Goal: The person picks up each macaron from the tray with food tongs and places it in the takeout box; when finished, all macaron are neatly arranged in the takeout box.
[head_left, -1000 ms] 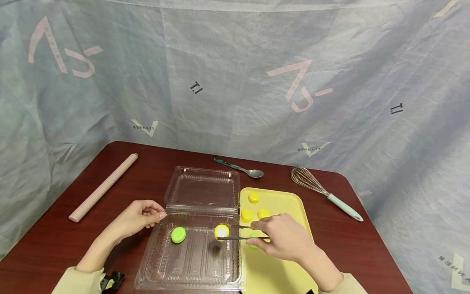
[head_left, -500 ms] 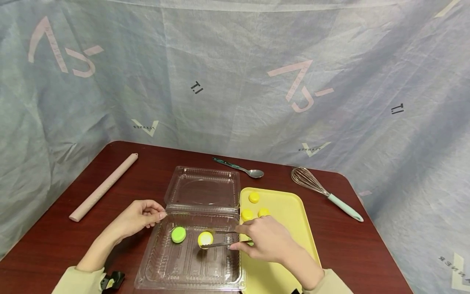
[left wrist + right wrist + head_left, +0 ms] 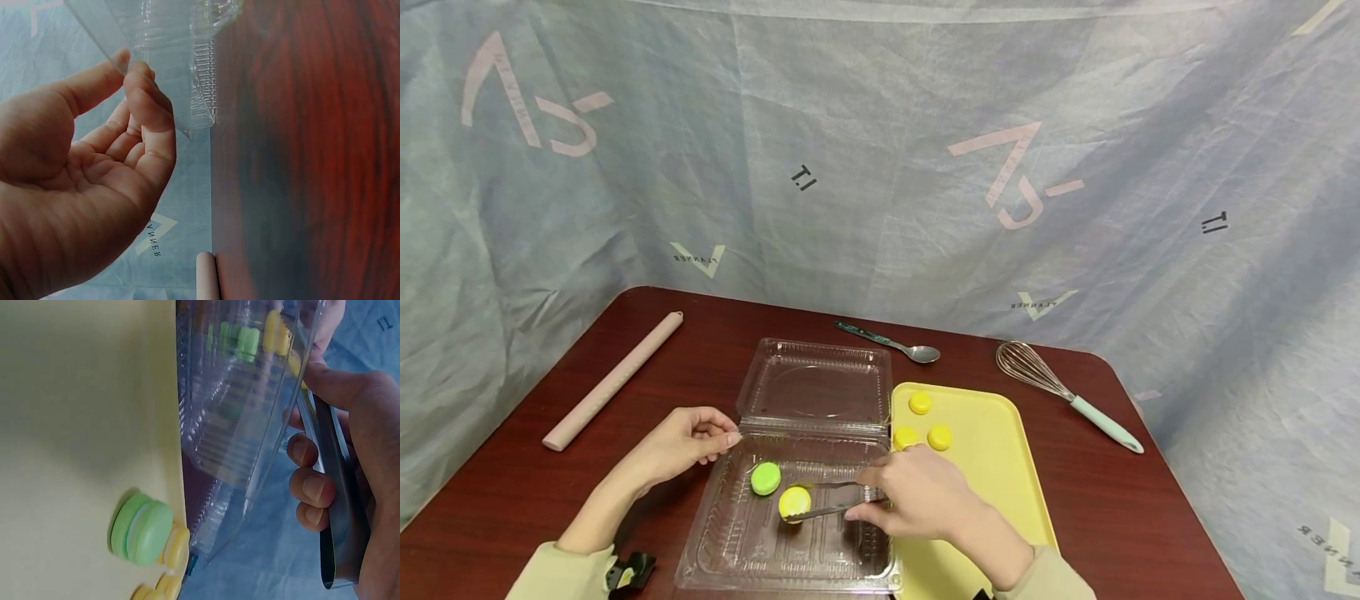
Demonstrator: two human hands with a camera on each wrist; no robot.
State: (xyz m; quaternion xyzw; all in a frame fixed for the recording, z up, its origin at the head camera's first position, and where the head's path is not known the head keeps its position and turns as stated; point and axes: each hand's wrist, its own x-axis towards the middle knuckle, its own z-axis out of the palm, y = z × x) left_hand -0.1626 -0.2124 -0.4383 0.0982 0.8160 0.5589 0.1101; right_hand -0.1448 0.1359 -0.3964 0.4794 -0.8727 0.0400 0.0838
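Note:
My left hand (image 3: pixel 677 446) pinches the left rim of a clear plastic clamshell container (image 3: pixel 782 567), whose lid lies folded back. In the container is a green macaron (image 3: pixel 765 478). My right hand (image 3: pixel 921 492) grips metal tongs (image 3: pixel 342 512), and a yellow macaron (image 3: pixel 794 504) sits between their tips, inside the container's outline, in front and to the right of the green one. Whether it touches the container's bottom I cannot tell. Another green macaron (image 3: pixel 147 531) lies on the yellow tray (image 3: pixel 985 467); in the head view my right hand hides it.
Yellow macarons (image 3: pixel 940 437) lie toward the tray's far end. A spoon (image 3: pixel 887 342) is behind the container, a whisk (image 3: pixel 1067 396) to the right of the tray, and a pink rolling pin (image 3: pixel 613 383) at the left. A grey cloth (image 3: pixel 865 150) hangs behind the table.
My right hand has moved left and toward me, carrying the yellow macaron in the tongs from the container's right side to near its middle. My left hand has kept its place on the rim.

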